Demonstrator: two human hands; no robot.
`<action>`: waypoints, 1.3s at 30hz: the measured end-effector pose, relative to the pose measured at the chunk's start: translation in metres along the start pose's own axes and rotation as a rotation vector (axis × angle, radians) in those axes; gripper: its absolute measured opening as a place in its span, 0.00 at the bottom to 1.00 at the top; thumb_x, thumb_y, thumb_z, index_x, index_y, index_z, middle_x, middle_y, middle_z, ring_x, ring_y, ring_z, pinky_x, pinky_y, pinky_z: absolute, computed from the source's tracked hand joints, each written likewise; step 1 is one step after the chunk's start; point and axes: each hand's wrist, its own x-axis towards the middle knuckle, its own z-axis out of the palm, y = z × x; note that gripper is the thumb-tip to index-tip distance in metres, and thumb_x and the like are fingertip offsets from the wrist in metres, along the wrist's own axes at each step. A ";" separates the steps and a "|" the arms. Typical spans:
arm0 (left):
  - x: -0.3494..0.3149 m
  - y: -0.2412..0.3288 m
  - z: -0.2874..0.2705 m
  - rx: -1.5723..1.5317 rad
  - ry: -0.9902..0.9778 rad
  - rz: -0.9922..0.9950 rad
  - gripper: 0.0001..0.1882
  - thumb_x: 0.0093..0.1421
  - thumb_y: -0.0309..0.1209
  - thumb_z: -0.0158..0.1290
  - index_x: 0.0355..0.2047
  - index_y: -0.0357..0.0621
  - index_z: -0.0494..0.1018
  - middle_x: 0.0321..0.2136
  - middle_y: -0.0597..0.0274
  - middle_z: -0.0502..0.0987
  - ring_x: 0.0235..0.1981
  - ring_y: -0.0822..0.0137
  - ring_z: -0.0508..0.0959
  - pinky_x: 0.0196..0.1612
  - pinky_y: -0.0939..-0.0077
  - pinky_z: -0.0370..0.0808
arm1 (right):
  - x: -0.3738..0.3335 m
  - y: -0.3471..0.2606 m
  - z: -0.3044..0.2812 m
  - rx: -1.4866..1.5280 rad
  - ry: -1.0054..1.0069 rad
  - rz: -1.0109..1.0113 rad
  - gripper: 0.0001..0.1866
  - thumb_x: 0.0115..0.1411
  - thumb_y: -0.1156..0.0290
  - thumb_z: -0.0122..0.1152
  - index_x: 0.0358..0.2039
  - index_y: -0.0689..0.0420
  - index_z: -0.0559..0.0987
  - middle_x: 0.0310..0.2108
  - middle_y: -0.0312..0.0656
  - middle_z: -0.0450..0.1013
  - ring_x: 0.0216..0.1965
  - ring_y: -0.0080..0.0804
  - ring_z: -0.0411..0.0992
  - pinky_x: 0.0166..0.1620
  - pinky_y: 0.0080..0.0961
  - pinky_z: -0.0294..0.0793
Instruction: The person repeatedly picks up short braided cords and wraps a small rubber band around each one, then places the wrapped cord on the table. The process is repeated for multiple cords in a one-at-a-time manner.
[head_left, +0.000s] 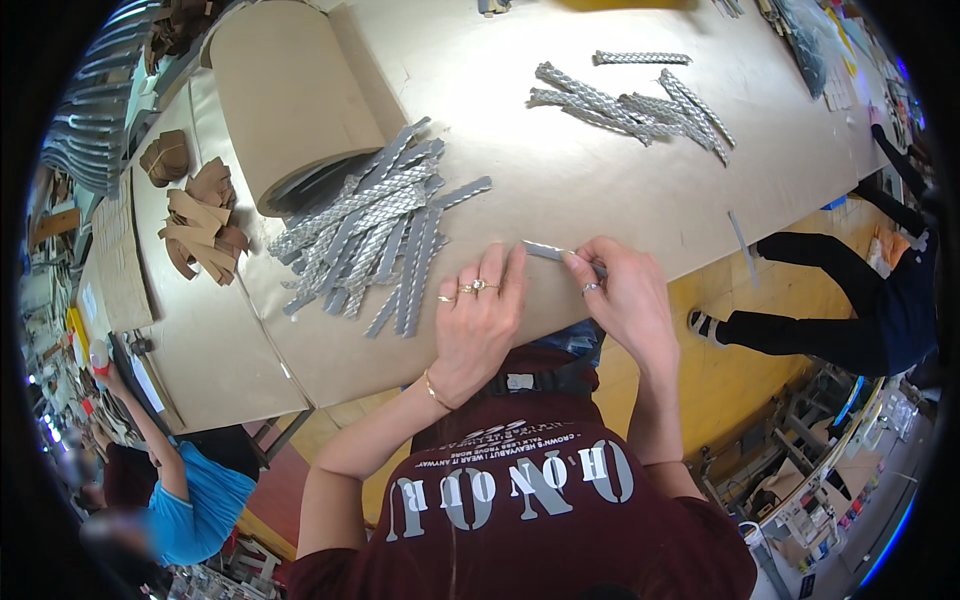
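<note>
Between the thumb and fingers of my right hand (628,300) is a narrow silver-grey strip (543,249), held just over the table near its front edge. The strip's left end reaches close to the fingertips of my left hand (482,312); whether they touch it I cannot tell. My left hand lies palm down with its fingers stretched out. Left of it spreads a loose pile of grey strips (375,225), some plain and some with a braided silver face. Farther back on the right lies a smaller group of braided silver strips (640,108).
A big roll of tan sheet (290,95) stands behind the pile. Brown strips (205,222) and a tied brown bundle (165,158) lie at the left of the table (560,205). One grey strip (742,245) overhangs the right edge. Other people are at both sides.
</note>
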 end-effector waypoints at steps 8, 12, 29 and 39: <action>-0.001 -0.001 0.000 0.048 0.003 0.023 0.23 0.58 0.37 0.59 0.54 0.48 0.75 0.50 0.61 0.72 0.42 0.64 0.73 0.46 0.67 0.66 | 0.003 0.001 0.000 -0.007 -0.036 0.027 0.13 0.62 0.63 0.63 0.30 0.61 0.79 0.22 0.49 0.76 0.23 0.46 0.75 0.30 0.36 0.70; -0.001 0.000 -0.001 0.050 -0.007 0.023 0.23 0.59 0.37 0.59 0.55 0.49 0.75 0.50 0.61 0.72 0.42 0.64 0.73 0.47 0.68 0.65 | 0.004 0.001 0.001 -0.026 -0.051 0.038 0.12 0.62 0.63 0.63 0.29 0.60 0.79 0.20 0.49 0.76 0.23 0.45 0.75 0.30 0.36 0.71; 0.000 0.023 0.008 -0.310 -0.257 0.074 0.34 0.63 0.37 0.52 0.66 0.35 0.59 0.69 0.49 0.56 0.69 0.53 0.59 0.69 0.57 0.56 | -0.009 0.010 0.003 -0.216 0.149 0.112 0.15 0.59 0.57 0.65 0.27 0.57 0.80 0.18 0.41 0.76 0.23 0.40 0.75 0.36 0.35 0.68; 0.000 0.024 0.008 -0.296 -0.290 0.079 0.34 0.65 0.36 0.51 0.67 0.34 0.55 0.68 0.43 0.56 0.69 0.48 0.58 0.69 0.52 0.54 | -0.023 0.041 -0.023 0.185 0.030 0.286 0.11 0.60 0.64 0.65 0.30 0.60 0.81 0.17 0.44 0.74 0.18 0.37 0.71 0.27 0.32 0.69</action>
